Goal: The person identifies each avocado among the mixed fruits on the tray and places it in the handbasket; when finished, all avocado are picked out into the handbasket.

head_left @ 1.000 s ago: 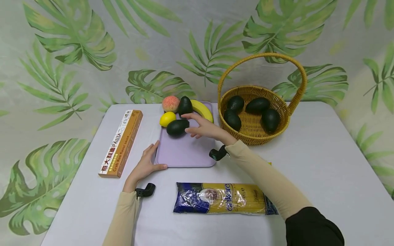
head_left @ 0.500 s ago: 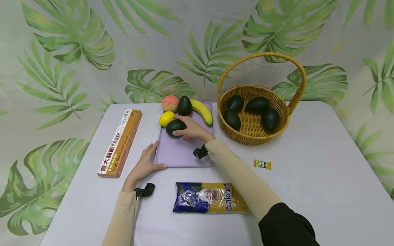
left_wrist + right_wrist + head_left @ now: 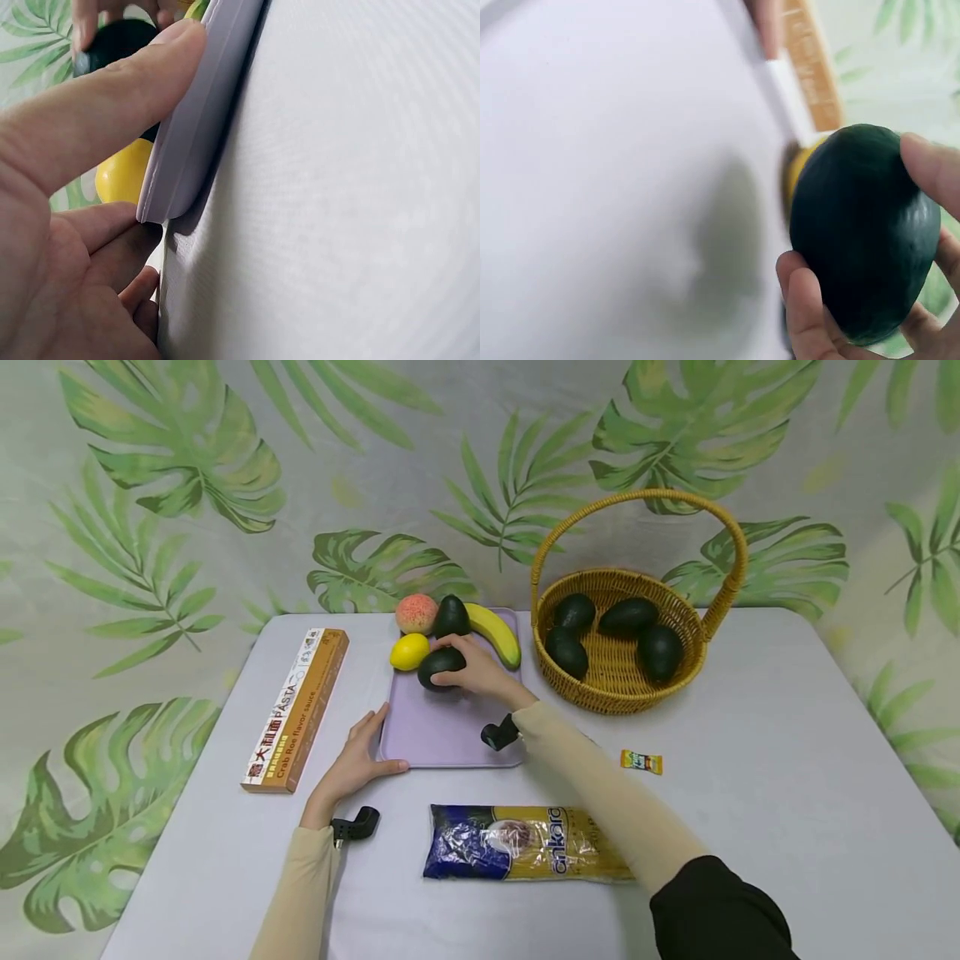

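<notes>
My right hand [image 3: 480,670] grips a dark green avocado [image 3: 439,669], thumb on one side and fingers curled round the other. In the right wrist view this avocado [image 3: 866,232] is raised above the tray, its shadow falling on the surface. My left hand [image 3: 360,762] rests against the near left corner of a lilac tray [image 3: 442,743]. Its thumb lies along the front rim in the left wrist view, and its fairly straight fingers touch the side. Behind the held avocado, the tray bears a lemon [image 3: 409,652], a peach [image 3: 416,612], a second avocado [image 3: 452,616] and a banana [image 3: 495,635].
A wicker basket [image 3: 622,700] with a tall handle holds several avocados, right of the tray. Left lies a pasta box [image 3: 296,714]. In front is a bag of spaghetti [image 3: 525,842], partly under the right forearm. A small wrapped candy [image 3: 641,762] lies to the right.
My right hand has reached left, taken hold of the front avocado, and lifted it slightly to the right, away from the lemon. The left hand stays at the tray's corner.
</notes>
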The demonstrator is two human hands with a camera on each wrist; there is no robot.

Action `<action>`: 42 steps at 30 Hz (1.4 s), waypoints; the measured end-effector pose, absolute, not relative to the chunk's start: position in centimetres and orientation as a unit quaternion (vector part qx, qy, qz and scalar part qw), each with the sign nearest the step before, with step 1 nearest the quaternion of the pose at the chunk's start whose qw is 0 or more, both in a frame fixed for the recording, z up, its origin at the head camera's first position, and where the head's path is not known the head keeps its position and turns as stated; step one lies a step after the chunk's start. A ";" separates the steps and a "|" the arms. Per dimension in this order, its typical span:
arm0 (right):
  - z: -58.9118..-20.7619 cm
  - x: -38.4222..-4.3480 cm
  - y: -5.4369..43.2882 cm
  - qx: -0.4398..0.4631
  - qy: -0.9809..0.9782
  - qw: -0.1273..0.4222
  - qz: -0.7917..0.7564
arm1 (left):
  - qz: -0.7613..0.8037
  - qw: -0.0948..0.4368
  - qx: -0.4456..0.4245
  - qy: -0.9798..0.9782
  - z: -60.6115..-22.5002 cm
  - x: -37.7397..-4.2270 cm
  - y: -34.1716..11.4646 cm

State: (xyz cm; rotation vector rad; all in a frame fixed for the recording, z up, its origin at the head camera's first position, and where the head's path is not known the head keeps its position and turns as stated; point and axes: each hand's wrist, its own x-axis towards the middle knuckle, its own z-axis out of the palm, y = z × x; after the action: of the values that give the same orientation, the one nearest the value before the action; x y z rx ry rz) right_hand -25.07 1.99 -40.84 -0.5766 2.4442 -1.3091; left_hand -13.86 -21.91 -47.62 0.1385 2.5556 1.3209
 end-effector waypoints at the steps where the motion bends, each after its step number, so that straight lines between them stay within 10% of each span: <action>1: -40.4 -25.0 2.6 -0.206 0.850 0.153 -0.460 | 0.455 0.131 0.048 0.880 -47.6 -13.9 -21.9; 24: -36.5 -22.9 23.9 -0.073 0.855 0.106 -0.502 | 0.451 0.131 0.047 0.881 -47.5 -14.0 -21.9; 42: -37.3 -25.8 23.5 -0.009 0.864 0.109 -0.491 | 0.449 0.130 0.046 0.883 -47.8 -14.0 -21.9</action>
State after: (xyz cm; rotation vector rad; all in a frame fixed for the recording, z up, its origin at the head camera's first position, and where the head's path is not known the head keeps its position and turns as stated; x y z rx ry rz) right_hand -25.78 23.53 -37.28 -0.0269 2.5410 -1.4444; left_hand -13.96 -21.90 -47.82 0.1325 2.5647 1.3040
